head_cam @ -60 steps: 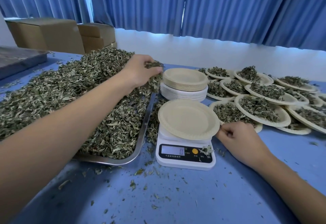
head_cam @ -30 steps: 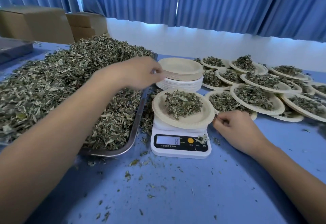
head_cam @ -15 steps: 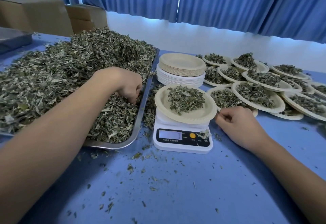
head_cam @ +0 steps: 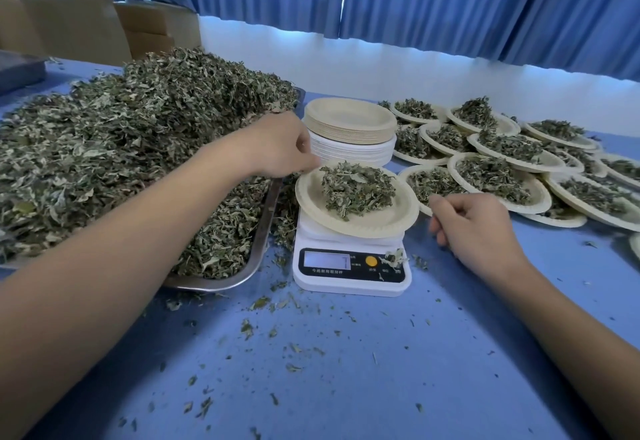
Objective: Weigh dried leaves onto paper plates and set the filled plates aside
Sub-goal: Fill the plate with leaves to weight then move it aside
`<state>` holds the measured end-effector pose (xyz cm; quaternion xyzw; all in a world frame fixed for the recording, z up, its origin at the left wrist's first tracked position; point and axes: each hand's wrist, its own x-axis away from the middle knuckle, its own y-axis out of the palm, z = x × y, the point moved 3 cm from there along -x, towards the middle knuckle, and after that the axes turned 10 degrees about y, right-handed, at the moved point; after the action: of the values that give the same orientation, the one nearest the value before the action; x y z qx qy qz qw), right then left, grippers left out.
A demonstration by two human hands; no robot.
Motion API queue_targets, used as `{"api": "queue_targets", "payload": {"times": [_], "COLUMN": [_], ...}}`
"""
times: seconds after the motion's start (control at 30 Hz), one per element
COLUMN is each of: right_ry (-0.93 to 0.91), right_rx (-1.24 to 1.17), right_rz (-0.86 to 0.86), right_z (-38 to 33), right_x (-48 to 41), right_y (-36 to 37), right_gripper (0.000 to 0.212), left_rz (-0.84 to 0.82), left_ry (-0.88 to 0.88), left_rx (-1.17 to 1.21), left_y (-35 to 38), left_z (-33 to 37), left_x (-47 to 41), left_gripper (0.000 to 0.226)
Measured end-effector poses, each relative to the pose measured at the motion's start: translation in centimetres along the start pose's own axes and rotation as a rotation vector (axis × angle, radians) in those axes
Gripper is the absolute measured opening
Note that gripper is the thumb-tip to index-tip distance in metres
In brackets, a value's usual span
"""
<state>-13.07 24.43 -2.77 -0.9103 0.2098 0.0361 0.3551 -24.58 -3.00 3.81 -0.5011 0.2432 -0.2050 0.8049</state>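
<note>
Hovering at the far-left rim of the paper plate (head_cam: 388, 221) of leaves (head_cam: 356, 190) on the scale (head_cam: 349, 280), left hand (head_cam: 277, 148) fingers pinched together, contents not visible; right hand (head_cam: 474, 228) loosely curled, empty, resting beside scale near filled plates (head_cam: 502, 176).

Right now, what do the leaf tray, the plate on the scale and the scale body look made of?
Shallow silver tray under the leaf heap: looks like stainless steel, with a reflective grey sheen and a rolled rim. Round beige plate on the scale: likely matte moulded paper pulp, with a dull surface and a crimped edge. White kitchen scale: probably smooth plastic, a uniform glossy shell with rounded corners.
</note>
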Motion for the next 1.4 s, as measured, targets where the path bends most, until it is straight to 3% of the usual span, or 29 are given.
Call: {"api": "queue_targets", "payload": {"times": [0.23, 0.37, 0.57, 0.7, 0.9, 1.1, 1.2, 1.4], "right_ry": [0.054, 0.194, 0.427, 0.472, 0.549, 0.608, 0.612, 0.585], "right_rx": [-0.148, -0.345, -0.621, -0.686, -0.723, -0.705, -0.694, -0.594], "right_rz": [-0.134, -0.199, -0.224, -0.161, 0.032, 0.126, 0.179, 0.290], "right_z": [-0.8, -1.2, -1.7, -0.6, 3.5, 8.6, 10.3, 13.1], "right_x": [0.7, 0.9, 1.5, 1.8, 2.0, 2.0, 1.0, -3.9], "right_y": [1.1, 1.4, -0.3, -3.7, -10.4, -16.9, -19.5, -25.6], "right_gripper": [0.055, 0.053, 0.043, 0.051, 0.015, 0.021, 0.022, 0.021], "left_rz": [-0.059, -0.036, 0.066, 0.013, -0.102, -0.078, -0.054, -0.095], "left_ry": [-0.051, -0.075, -0.114, -0.153, -0.121, -0.158, -0.207, -0.202], "left_rx": [0.039, 0.076, 0.386, 0.620, 0.865, 1.174, 1.188, 1.071], "left_y": [1.3, 1.7, 2.0, 3.8, 7.3, 10.2, 11.2, 13.3], "left_z": [0.4, 0.7, 1.3, 4.2, 12.4, 20.3, 23.4, 28.6], "left_x": [0.3, 0.3, -0.2, -1.7, -5.4, -9.6, -12.2, -19.8], "left_gripper": [0.016, 0.011, 0.012, 0.014, 0.030, 0.024, 0.015, 0.028]}}
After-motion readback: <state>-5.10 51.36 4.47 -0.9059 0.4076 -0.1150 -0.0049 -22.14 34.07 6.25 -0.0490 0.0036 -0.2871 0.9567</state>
